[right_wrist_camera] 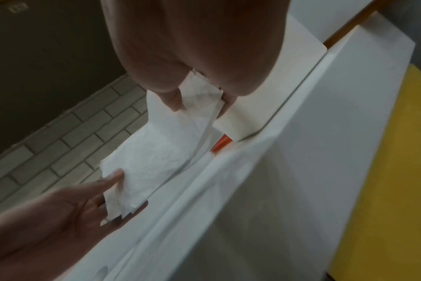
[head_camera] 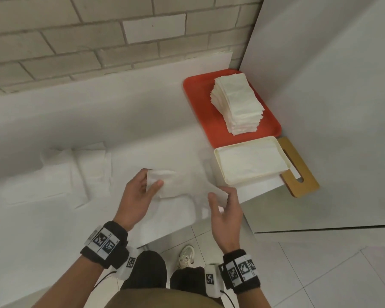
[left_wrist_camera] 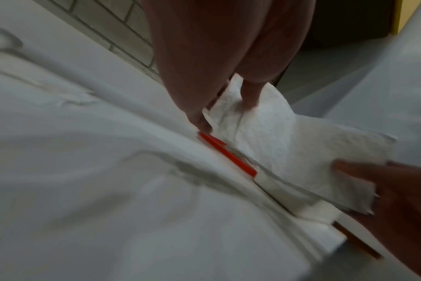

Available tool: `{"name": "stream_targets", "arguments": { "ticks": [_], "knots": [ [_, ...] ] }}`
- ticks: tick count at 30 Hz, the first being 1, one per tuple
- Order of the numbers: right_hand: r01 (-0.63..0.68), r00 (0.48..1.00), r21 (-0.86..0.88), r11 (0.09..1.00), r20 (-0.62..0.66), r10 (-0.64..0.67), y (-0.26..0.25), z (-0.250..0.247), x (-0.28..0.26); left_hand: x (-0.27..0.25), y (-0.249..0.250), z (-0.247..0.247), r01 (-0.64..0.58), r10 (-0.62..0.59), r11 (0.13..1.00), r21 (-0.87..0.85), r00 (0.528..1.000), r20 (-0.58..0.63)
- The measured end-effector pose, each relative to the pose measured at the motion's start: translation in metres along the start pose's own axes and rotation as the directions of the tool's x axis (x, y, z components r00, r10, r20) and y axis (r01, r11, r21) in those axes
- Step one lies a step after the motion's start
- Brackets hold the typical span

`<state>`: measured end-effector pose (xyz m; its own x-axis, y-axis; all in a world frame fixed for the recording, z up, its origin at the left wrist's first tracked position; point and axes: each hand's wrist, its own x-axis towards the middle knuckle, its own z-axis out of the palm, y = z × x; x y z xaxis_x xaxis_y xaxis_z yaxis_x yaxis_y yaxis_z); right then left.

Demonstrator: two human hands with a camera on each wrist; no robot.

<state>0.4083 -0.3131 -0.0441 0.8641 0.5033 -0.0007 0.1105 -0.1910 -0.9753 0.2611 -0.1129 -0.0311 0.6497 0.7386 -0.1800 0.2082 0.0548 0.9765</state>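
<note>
A white paper napkin hangs stretched between both hands just above the white table. My left hand pinches its left end between thumb and fingers. My right hand pinches the right end. The left wrist view shows the napkin with the thumb on it and the right hand's fingers at its far corner. The right wrist view shows the napkin held at both ends, the left hand at the lower left.
An orange tray at the back right holds a tall stack of folded napkins. In front of it a cream tray sits on a wooden board. Loose white paper sheets lie at the left. A brick wall stands behind.
</note>
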Motion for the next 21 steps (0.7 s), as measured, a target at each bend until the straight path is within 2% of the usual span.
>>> {"name": "stream_targets", "arguments": {
  "ticks": [4, 6, 10, 11, 15, 18, 21],
  "knots": [
    [-0.139, 0.990, 0.072, 0.988, -0.019, 0.141, 0.015, 0.016, -0.009, -0.023, -0.029, 0.035, 0.005, 0.007, 0.988, 0.154, 0.997, -0.081],
    [-0.095, 0.991, 0.054, 0.994, -0.088, 0.099, 0.013, 0.023, -0.011, -0.031, -0.033, 0.054, 0.010, 0.002, 0.991, 0.132, 0.996, -0.090],
    [0.069, 0.978, 0.173, 0.982, -0.207, -0.032, -0.007, 0.022, -0.011, -0.048, -0.012, 0.062, -0.127, 0.130, 0.991, 0.027, 0.974, -0.186],
    [0.074, 0.977, 0.176, 0.982, -0.209, -0.036, -0.007, 0.022, -0.011, -0.051, -0.009, 0.060, -0.121, 0.122, 0.992, 0.019, 0.973, -0.198],
    [-0.083, 0.982, 0.163, 0.983, -0.155, 0.108, 0.019, 0.029, -0.012, -0.049, -0.034, 0.057, 0.073, -0.060, 0.992, 0.099, 0.990, -0.127],
    [-0.075, 0.980, 0.180, 0.981, -0.167, 0.105, 0.022, 0.033, -0.008, -0.043, -0.041, 0.060, 0.072, -0.057, 0.986, 0.147, 0.993, -0.104],
    [-0.089, 0.985, 0.173, 0.981, -0.133, 0.113, 0.024, 0.030, -0.005, -0.044, -0.033, 0.059, 0.057, -0.052, 0.994, 0.095, 0.997, -0.056]
  ]
}}
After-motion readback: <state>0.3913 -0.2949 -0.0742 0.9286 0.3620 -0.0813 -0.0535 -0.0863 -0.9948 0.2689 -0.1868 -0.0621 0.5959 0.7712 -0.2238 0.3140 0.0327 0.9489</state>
